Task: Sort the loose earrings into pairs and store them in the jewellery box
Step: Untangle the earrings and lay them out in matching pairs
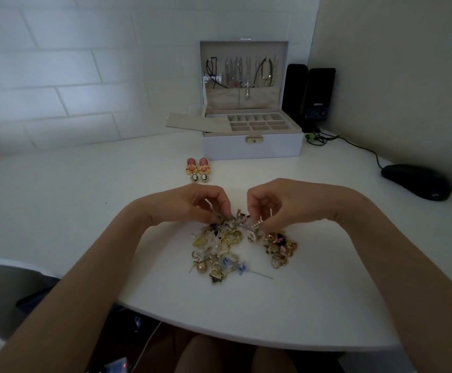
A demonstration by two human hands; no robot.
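A tangled heap of loose earrings lies on the white table, with a smaller clump to its right. My left hand pinches small pieces at the heap's far edge. Pinched in my right hand is a pearl earring, just above the pile. Laid out side by side further back are a pink-and-gold pair and a small cameo pair. The white jewellery box stands open behind them, its compartment tray showing, with necklaces hanging in the lid.
A beige insert panel sticks out of the box's left side. Two black speakers stand right of the box, and a black mouse with its cable lies at far right. The table's curved front edge is near my lap.
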